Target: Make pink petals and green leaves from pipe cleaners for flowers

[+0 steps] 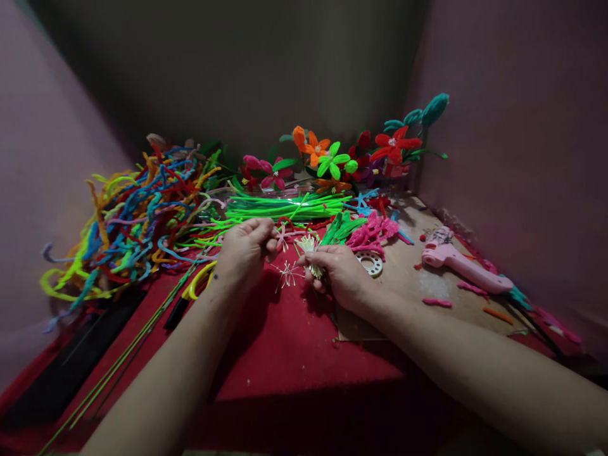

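My right hand (337, 269) is closed around a bundle of cream flower stamens (308, 243), whose tips fan out above the thumb. To its left, my left hand (247, 250) has its thumb and fingertips pressed together; anything between them is too small to make out. Below and between the hands, a few loose stamens (288, 273) lie spread on the red cloth (285, 348). Just beyond the fingers are green pipe-cleaner pieces (342, 227) and pink pipe-cleaner pieces (373, 233). A white perforated ring (369, 263) lies right beside my right hand.
A tangled heap of colourful pipe cleaners (142, 215) fills the left. Bright green stems (285, 208) lie behind the hands, with finished flowers (332, 160) at the back. On the right, a pink glue gun (465, 269) rests on a brown board (403, 310). Yellow-handled scissors (197, 280) lie near my left forearm.
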The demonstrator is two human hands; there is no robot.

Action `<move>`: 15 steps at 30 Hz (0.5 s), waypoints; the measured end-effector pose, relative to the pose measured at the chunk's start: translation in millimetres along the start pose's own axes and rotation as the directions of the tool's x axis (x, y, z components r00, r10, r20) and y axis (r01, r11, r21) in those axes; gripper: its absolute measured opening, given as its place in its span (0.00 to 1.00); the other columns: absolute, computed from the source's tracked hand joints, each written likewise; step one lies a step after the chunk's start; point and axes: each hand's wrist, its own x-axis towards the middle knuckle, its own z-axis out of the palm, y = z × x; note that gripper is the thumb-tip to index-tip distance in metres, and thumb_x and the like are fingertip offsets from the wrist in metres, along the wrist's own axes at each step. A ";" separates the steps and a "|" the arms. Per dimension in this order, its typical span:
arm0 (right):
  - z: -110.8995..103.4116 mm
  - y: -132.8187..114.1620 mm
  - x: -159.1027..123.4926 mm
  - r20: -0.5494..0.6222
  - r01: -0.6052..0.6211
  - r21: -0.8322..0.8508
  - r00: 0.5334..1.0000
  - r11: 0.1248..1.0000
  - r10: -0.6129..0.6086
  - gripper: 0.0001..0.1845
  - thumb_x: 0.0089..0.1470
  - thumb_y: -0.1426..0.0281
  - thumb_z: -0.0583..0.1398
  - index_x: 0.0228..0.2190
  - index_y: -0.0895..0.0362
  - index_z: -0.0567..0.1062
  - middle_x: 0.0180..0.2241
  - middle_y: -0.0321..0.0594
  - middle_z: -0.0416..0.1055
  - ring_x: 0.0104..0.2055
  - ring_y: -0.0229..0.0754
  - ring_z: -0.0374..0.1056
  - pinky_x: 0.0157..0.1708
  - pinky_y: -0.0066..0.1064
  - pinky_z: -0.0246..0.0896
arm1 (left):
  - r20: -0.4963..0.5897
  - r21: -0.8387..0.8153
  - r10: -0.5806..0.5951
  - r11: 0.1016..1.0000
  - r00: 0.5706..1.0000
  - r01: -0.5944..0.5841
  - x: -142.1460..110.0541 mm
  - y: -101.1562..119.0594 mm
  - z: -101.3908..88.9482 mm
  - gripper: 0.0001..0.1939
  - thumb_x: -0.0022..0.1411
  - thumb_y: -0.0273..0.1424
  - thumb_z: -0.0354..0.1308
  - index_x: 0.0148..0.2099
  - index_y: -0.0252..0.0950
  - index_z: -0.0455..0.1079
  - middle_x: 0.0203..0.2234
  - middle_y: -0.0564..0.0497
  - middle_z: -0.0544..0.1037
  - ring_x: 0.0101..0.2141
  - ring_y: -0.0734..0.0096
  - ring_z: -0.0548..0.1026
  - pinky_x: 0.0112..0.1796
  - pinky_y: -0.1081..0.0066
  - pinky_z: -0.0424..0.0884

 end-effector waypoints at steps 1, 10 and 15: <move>-0.6 0.5 0.5 -0.010 0.004 0.002 1.000 1.000 -0.004 0.08 0.44 0.69 0.57 0.23 0.60 0.73 0.15 0.34 0.65 0.13 0.28 0.56 0.11 0.22 0.46 | -0.029 -0.020 0.012 1.000 1.000 -0.013 1.2 2.9 -4.0 0.08 0.50 0.30 0.60 0.25 0.32 0.64 0.16 0.56 0.66 0.15 0.85 0.59 0.15 0.81 0.54; -1.1 -1.7 2.5 -0.106 0.054 0.068 0.993 0.996 -0.047 0.06 0.43 0.70 0.57 0.21 0.59 0.71 0.15 0.34 0.63 0.13 0.29 0.54 0.12 0.24 0.45 | 0.162 0.642 -0.310 0.754 0.937 0.139 10.8 -8.3 -25.7 0.10 0.45 0.31 0.61 0.18 0.32 0.68 0.08 0.54 0.64 0.10 0.81 0.57 0.13 0.79 0.47; -0.4 -1.9 2.4 -0.112 0.044 0.073 0.993 0.996 -0.036 0.05 0.43 0.70 0.57 0.22 0.60 0.71 0.14 0.33 0.63 0.13 0.29 0.54 0.12 0.24 0.46 | 0.055 0.634 -0.092 0.772 0.994 0.037 7.7 -5.8 -14.1 0.09 0.46 0.33 0.60 0.20 0.33 0.70 0.08 0.57 0.63 0.11 0.82 0.56 0.14 0.78 0.47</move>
